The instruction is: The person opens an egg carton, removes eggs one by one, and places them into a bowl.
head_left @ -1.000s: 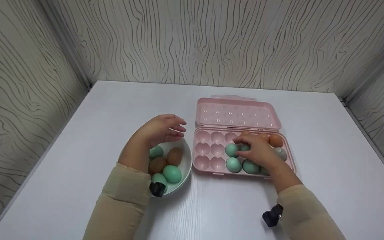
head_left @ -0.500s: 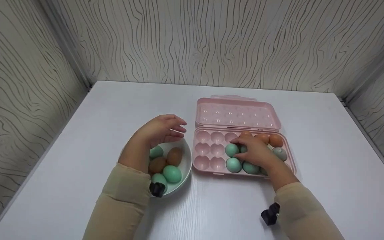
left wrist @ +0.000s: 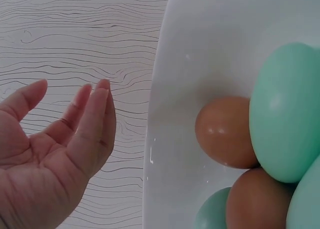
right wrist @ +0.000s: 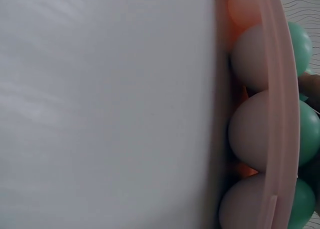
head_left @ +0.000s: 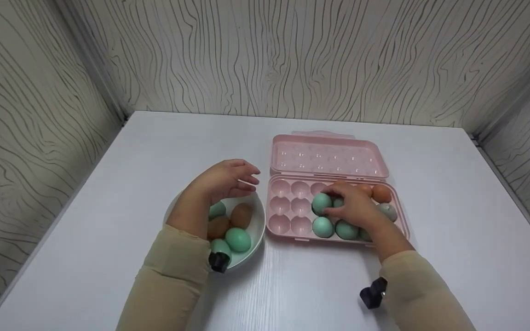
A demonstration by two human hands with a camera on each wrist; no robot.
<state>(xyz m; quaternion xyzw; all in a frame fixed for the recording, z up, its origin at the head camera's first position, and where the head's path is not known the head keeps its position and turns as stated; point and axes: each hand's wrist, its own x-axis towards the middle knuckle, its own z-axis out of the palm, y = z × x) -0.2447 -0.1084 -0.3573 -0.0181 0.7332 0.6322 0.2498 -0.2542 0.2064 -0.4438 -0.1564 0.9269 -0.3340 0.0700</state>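
Observation:
My right hand (head_left: 354,206) pinches a green egg (head_left: 321,203) between thumb and fingers, over the middle row of the pink egg carton (head_left: 300,207). A dark shadow shows under that egg. Just in front, another green egg (head_left: 323,227) sits in its cup. In the right wrist view, only a sliver of the right hand (right wrist: 311,89) shows behind the carton's rim (right wrist: 284,109). My left hand (head_left: 228,179) hovers over the far edge of the white bowl (head_left: 258,230), its fingers relaxed and holding nothing. Green and brown eggs (head_left: 238,240) lie in the bowl, partly hidden by the left wrist.
The carton's lid (head_left: 329,156) lies folded back behind the cups. Brown eggs (head_left: 381,193) fill part of the back row, and a pale egg (head_left: 388,212) sits at the right. Empty cups (head_left: 279,206) are on the carton's left. Patterned walls (head_left: 265,59) enclose the white table (head_left: 191,133).
The green egg at my right fingertips has risen slightly from its cup. My right hand shifted a little toward the left and then back. The left hand has barely moved.

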